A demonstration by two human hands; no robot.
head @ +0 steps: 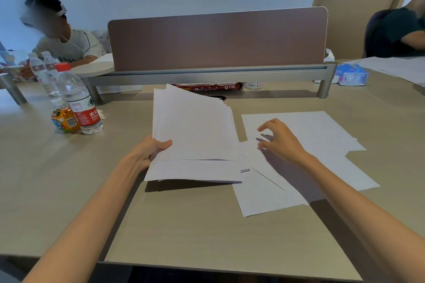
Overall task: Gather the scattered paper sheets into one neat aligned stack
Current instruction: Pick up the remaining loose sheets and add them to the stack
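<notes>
My left hand (150, 148) grips a loose bundle of white paper sheets (195, 131) by its left edge, thumb on top; the bundle is lifted off the table and its far edges fan out unevenly. Several more white sheets (317, 135) lie flat and overlapping on the beige table (207, 232) to the right, one (264, 197) jutting toward me. My right hand (279, 139) hovers over those flat sheets with fingers spread and curled, fingertips near or touching the paper, holding nothing.
Water bottles (78, 101) and a small orange drink bottle (63, 118) stand at the left. A brown divider panel (218, 39) on a grey rail crosses the back. Tissue packs (350, 74) and more papers lie far right. Two people sit at the far corners.
</notes>
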